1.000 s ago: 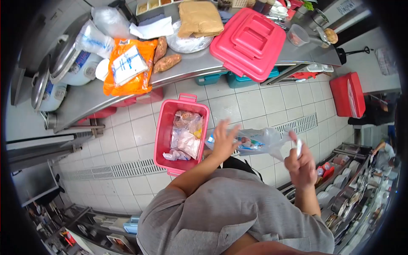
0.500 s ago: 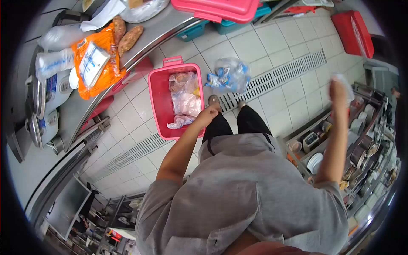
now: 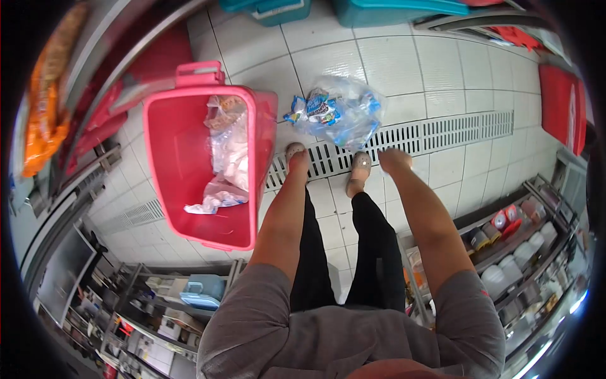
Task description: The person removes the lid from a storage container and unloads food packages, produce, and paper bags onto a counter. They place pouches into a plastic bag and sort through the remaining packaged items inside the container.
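Observation:
My left hand (image 3: 299, 162) reaches down by my left clog, just right of the pink bin (image 3: 264, 145). Its fingers are foreshortened, and I cannot make out their shape. My right hand (image 3: 396, 160) is low over the floor grate, beside my right clog (image 3: 361, 163). Its fingers are hidden by the angle and blur. Ahead of and between both hands, a clear plastic bag (image 3: 356, 110) with blue-and-white printed wrappers (image 3: 322, 107) lies on the tiles, apart from them. Inside the bin, crumpled clear plastic bags (image 3: 230, 148) hold pale and brownish contents.
A long slotted drain grate (image 3: 467, 129) crosses the white tiled floor. Teal bins (image 3: 391, 11) stand ahead, and a red container (image 3: 562, 107) is at the far right. A shelf rack with white bowls (image 3: 505, 278) flanks my right. An orange bag (image 3: 44, 126) rests on the left counter.
I have bent down toward the floor. My right hand has swung in from the far right, where it held something whitish, to beside the clear bag. My left hand has lowered beside the bin.

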A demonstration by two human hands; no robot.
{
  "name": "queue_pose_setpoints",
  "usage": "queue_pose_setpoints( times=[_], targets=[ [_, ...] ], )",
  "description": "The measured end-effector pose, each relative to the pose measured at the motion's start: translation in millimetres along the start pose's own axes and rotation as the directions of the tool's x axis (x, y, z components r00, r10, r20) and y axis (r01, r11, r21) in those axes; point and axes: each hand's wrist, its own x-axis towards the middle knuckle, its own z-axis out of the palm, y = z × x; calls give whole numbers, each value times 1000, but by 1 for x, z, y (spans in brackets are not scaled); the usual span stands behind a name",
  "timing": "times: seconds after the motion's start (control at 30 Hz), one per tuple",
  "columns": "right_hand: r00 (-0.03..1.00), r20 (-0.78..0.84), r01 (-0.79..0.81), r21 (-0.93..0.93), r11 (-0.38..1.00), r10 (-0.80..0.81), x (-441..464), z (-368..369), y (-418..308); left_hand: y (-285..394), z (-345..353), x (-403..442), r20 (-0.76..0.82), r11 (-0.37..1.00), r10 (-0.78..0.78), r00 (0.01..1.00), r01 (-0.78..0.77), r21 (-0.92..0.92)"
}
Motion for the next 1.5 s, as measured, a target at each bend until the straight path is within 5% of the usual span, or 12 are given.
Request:
queue_pose_setpoints(
  times=[0.13,0.17,0.2,0.27,0.5,0.57,0.8,0.9,1.03,1.3,1.4,1.5],
  targets=[
    [961,-203,152,-177,972,-187,105,-13,-36,-3,12,68,-167,976,66,984,-28,217],
    [940,-302,128,-117,985,-159,128,-13,-50,-32,20,112,-129,979,67,989,-90,-182],
    [909,-363,163,-140,977,-204,155,-13,-60,-24,23,121,-132,980,47,990,-71,-185],
    [841,-414,317,-146,937,-349,181,-24,-85,26,20,102,-284,871,-389,876,250,-423],
    [704,-640,385,-21,923,-308,282,2,-183,26,31,181,-22,676,-636,772,542,-499],
    [783,-603,127,-88,988,-154,302,8,-193,13,38,193,187,702,-423,886,452,-551],
    [849,-525,284,560,778,68,345,1,-140,4,41,166,45,548,-79,996,81,-832],
    [870,-377,473,463,750,-316,318,-12,-122,22,49,110,-85,808,60,995,-99,-580],
    [852,-436,454,345,821,-289,267,-21,-103,11,70,21,50,824,557,829,-544,-158],
    [765,-336,638,281,717,-549,195,-5,-12,1,50,-63,-37,722,531,847,-475,-504],
    [817,-322,574,384,723,-477,172,1,27,10,4,-72,-131,425,433,892,-330,-843],
    [860,-403,493,812,311,-313,150,47,55,-6,-33,-50,-98,836,171,981,-196,-513]
  ],
)
